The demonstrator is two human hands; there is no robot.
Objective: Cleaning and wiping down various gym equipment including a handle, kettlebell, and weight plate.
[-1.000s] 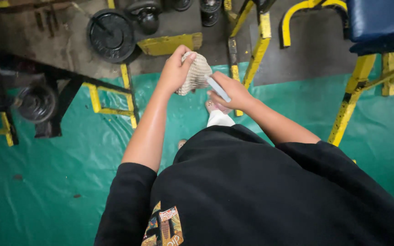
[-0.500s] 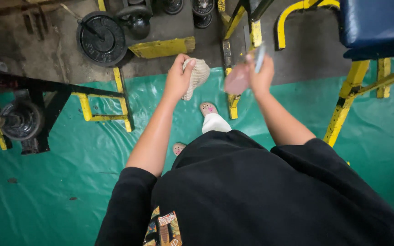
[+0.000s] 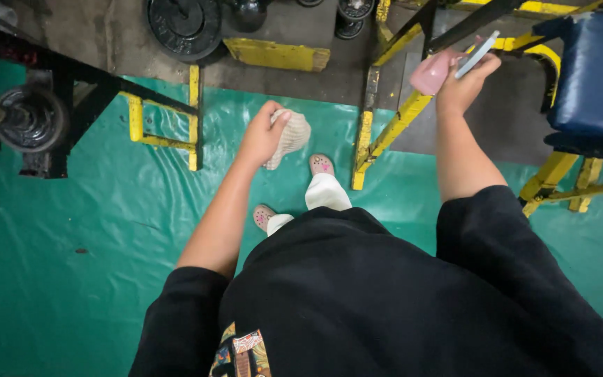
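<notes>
Glossy green plastic floor sheet (image 3: 71, 230), wrinkled, meeting bare grey concrete (image 3: 294, 28); yellow-painted steel frames (image 3: 385, 132) and round black iron weight plates (image 3: 184, 24) stand on it. Your left hand (image 3: 261, 138) is clenched around a bunched beige ribbed cloth (image 3: 289, 137), held low above your feet. Your right hand (image 3: 465, 80), raised, grasps a flat pale-blue bar (image 3: 477, 54), long axis slanting up-right, with a soft pink piece (image 3: 433, 72) beside it. Blue padded bench (image 3: 594, 77) at right.
</notes>
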